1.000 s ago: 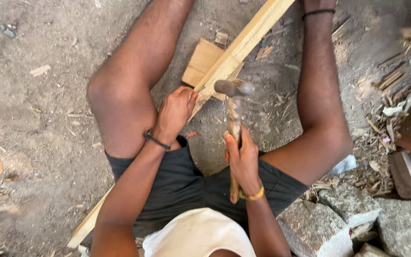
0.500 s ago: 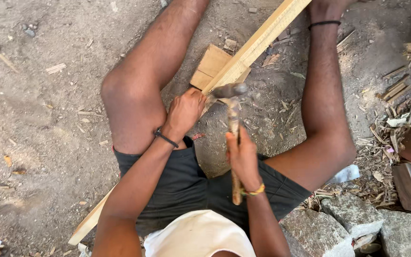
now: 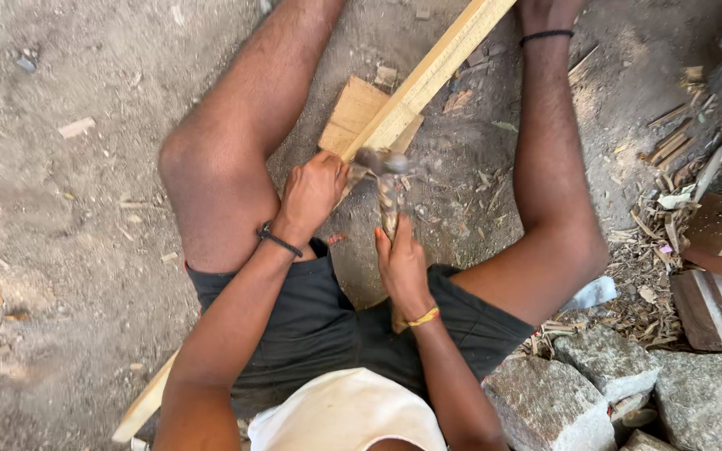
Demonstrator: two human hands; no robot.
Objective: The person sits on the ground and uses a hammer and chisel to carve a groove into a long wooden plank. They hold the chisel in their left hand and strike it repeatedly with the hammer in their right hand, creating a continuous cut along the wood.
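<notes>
A person sits on bare dirt, legs spread, seen from above. One long pale batten (image 3: 428, 83) runs on a slant from the lower left, under the left thigh, up between the legs to the top edge. One left hand (image 3: 311, 194), a black band at its wrist, is curled shut over the batten where it passes the knee, fingers wrapped on the wood. Just right of that hand, touching or nearly touching the batten, is the blurred metal head of one hammer (image 3: 382, 167). One right hand (image 3: 403, 269), a yellow band at its wrist, is closed tight round the hammer's wooden handle, below the head. One flat wooden block (image 3: 357, 113) lies under the batten, beyond the hands. Farther right lie wood scraps (image 3: 670, 209), and several grey stones (image 3: 595, 384) at lower right.
</notes>
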